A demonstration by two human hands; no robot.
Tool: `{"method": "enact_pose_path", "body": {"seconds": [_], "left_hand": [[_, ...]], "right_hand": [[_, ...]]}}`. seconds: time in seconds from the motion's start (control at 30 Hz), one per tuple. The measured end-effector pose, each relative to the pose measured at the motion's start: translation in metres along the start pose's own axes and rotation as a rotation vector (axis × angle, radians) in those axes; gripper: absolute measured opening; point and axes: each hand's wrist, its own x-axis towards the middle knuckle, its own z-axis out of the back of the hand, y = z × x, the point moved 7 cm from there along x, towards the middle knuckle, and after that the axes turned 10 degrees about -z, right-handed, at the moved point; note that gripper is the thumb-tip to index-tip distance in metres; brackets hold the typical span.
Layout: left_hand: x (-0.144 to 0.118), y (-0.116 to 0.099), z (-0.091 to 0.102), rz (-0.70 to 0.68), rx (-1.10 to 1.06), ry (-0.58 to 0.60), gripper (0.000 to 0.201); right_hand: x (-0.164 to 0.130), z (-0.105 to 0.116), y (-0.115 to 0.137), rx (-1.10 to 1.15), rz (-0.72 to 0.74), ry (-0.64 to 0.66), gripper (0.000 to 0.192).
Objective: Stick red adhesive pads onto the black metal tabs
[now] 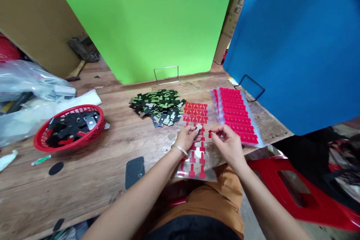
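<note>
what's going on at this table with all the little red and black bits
A person seated at a wooden table holds a small grey-and-black part in the left hand and pinches a small red sticker in the right hand. Both hands hover over a clear sheet of red stickers, partly used up. A stack of full sticker sheets lies to the right, a pile of black parts sits behind, and a red basket holds more parts on the left.

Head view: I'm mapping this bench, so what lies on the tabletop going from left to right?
Red basket of dark parts → black flat pad → heap of dark green pieces → left hand → right hand → stack of red sticker sheets.
</note>
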Motion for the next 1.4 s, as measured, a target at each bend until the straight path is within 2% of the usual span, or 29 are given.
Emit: {"method": "enact_pose_path", "body": {"seconds": [0.2, 0.33, 0.47, 0.8, 1.4], "left_hand": [[-0.035, -0.018, 0.012, 0.013, -0.088, 0.000, 0.017], [-0.067, -0.021, 0.027, 0.093, -0.159, -0.038, 0.030], [-0.086, -0.020, 0.037, 0.117, -0.153, -0.060, 0.033], [-0.093, -0.023, 0.038, 0.036, -0.136, -0.015, 0.035], [-0.094, -0.026, 0.034, 0.033, -0.136, 0.002, 0.039]], "right_hand": [[-0.008, -0.033, -0.010, 0.301, -0.173, 0.150, 0.022], [-0.021, -0.055, -0.007, 0.327, -0.161, 0.196, 0.020], [-0.033, -0.069, 0.002, 0.301, -0.105, 0.207, 0.014], [-0.047, -0.083, 0.011, 0.303, -0.128, 0.284, 0.013], [-0.049, -0.079, 0.011, 0.191, -0.068, 0.239, 0.010]]}}
